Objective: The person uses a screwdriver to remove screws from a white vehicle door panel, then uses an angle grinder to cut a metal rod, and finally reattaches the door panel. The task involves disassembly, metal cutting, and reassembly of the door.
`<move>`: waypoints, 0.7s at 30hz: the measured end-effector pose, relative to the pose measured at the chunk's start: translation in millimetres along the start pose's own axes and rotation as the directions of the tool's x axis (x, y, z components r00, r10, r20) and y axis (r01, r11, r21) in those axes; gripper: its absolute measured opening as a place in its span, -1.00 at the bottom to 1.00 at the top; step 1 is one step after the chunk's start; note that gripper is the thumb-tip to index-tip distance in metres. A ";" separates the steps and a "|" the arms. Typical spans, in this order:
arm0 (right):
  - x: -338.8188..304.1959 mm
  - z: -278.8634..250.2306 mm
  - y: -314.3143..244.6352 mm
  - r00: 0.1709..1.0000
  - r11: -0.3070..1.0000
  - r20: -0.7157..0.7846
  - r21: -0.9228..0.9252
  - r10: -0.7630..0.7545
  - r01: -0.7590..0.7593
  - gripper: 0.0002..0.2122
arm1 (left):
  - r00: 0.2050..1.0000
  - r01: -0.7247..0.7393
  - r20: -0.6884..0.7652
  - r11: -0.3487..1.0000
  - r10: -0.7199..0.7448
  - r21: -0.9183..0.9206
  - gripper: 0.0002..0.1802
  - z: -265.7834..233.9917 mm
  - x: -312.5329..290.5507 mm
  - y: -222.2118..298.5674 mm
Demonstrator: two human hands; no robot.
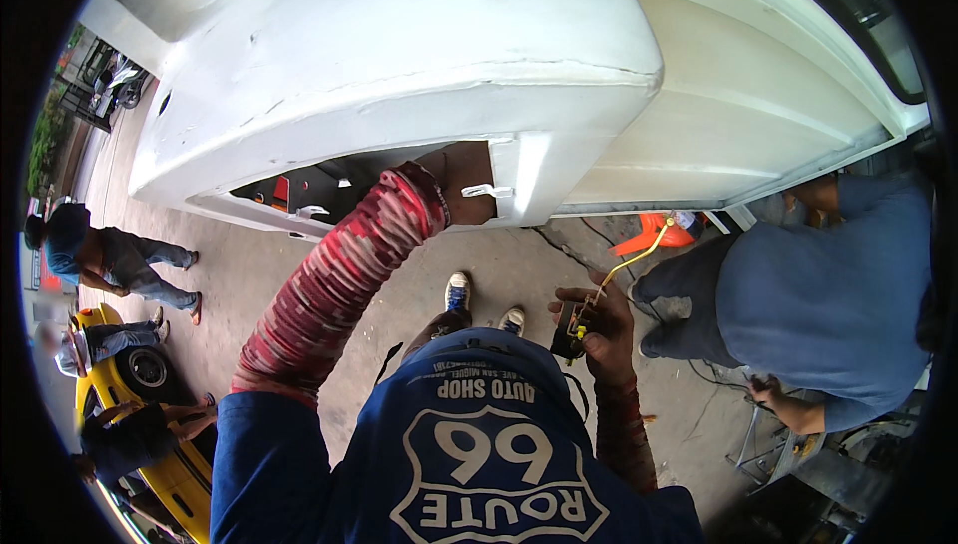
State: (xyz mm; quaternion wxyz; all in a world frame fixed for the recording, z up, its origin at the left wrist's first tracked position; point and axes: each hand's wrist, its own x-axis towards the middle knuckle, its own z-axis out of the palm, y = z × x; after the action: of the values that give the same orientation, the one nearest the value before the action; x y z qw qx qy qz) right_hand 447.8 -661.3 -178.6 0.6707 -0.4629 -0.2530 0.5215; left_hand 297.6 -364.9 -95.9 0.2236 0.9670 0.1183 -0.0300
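My left arm, in a red camouflage sleeve, reaches into a cut-out in the white vehicle body panel [399, 65]. The back of my left hand [465, 183] shows beside a small white tab [487, 191] at the opening's edge; its fingers are hidden inside. Low in front of me, my right hand [607, 336] is closed round a small black and brass-coloured mechanism that looks like a door latch [571, 330]. A long, bent yellow rod [639, 257] runs up from it toward the panel's lower edge.
Close on my right, a person in a blue shirt [818, 294] bends beside the vehicle. An orange object [654, 235] and dark cables [564, 250] lie on the concrete floor. Several people stand at the left by a yellow car [100, 344]. Metal equipment [848, 484] fills the lower right.
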 end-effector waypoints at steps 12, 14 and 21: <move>2.5 -21.2 6.6 0.998 0.992 0.061 -0.119 -0.026 0.033 -0.01 | 0.994 -0.046 -0.097 0.997 0.051 0.060 -0.55 -5.3 5.9 -2.5; 4.1 -24.5 5.7 0.994 0.990 0.097 -0.134 -0.040 0.053 -0.03 | 0.985 0.026 -0.173 1.000 -0.028 -0.013 -0.57 -9.9 5.6 4.9; 11.5 -28.8 4.1 0.986 0.984 0.162 -0.168 -0.031 0.059 -0.09 | 0.919 0.147 -0.310 0.943 -0.242 -0.299 -0.64 -20.3 2.5 23.1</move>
State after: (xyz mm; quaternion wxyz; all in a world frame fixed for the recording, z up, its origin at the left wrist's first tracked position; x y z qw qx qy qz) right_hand 473.4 -660.7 -196.6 0.6175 -0.4702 -0.3602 0.5175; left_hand 305.7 -375.6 -68.1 0.3250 0.9010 0.2547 0.1328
